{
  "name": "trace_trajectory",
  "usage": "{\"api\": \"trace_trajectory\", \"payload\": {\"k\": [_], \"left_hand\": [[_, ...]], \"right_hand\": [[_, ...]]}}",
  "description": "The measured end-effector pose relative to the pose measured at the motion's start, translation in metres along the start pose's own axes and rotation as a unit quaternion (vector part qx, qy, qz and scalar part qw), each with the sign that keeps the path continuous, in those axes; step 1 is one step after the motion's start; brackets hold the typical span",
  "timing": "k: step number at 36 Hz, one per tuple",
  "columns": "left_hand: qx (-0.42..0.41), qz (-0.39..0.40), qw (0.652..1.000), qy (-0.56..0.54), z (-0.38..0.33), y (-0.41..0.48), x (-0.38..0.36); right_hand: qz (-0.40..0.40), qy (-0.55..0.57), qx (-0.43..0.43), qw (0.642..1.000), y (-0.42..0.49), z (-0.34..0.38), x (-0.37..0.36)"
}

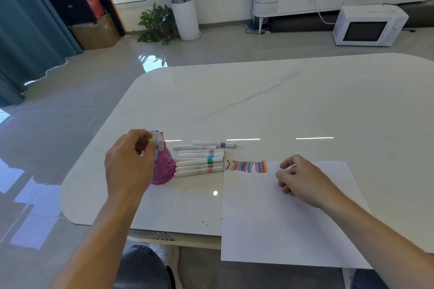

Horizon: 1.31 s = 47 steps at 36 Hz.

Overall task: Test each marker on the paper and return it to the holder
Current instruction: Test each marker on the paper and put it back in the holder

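A pink lattice holder (164,166) stands near the table's left front, with a few white markers (158,138) upright in it. My left hand (128,166) is at the holder's rim, fingers pinched on a marker with a yellow end (153,148) that points down into it. Several white markers (199,159) with coloured bands lie in a row just right of the holder. The white paper (281,218) lies at the front right, with a row of coloured strokes (246,166) along its top left. My right hand (298,179) rests on the paper, loosely curled and holding nothing.
The paper's front edge overhangs the white table (258,101). Small ink specks dot the tabletop near the front edge. On the floor beyond are potted plants (185,19), a white microwave (368,26) and a cardboard box (94,33).
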<state>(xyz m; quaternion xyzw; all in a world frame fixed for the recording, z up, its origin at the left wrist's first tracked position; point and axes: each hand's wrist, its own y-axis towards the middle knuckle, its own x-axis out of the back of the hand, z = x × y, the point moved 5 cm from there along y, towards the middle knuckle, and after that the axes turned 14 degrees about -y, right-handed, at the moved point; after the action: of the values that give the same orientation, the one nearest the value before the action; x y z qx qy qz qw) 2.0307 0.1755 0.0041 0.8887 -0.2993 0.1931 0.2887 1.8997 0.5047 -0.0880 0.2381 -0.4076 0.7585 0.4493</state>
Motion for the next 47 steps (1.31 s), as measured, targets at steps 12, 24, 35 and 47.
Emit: {"api": "trace_trajectory", "payload": {"k": [12,24,35,47], "left_hand": [[-0.079,-0.036,0.996,-0.009,-0.018,-0.009,-0.005],[-0.095,0.259,0.961,0.036,-0.012,-0.047,-0.085],[-0.105,0.308,0.938,0.121,0.007,-0.049,-0.114],[-0.122,0.32,0.922,0.179,0.006,-0.052,-0.12]], "right_hand": [[0.0,-0.004,0.001,1.0,0.001,0.0,0.0],[0.005,-0.006,-0.001,1.0,0.002,-0.001,0.0],[0.008,0.003,0.001,1.0,0.003,-0.002,0.0],[0.011,-0.002,0.001,1.0,0.003,-0.002,0.0]]}}
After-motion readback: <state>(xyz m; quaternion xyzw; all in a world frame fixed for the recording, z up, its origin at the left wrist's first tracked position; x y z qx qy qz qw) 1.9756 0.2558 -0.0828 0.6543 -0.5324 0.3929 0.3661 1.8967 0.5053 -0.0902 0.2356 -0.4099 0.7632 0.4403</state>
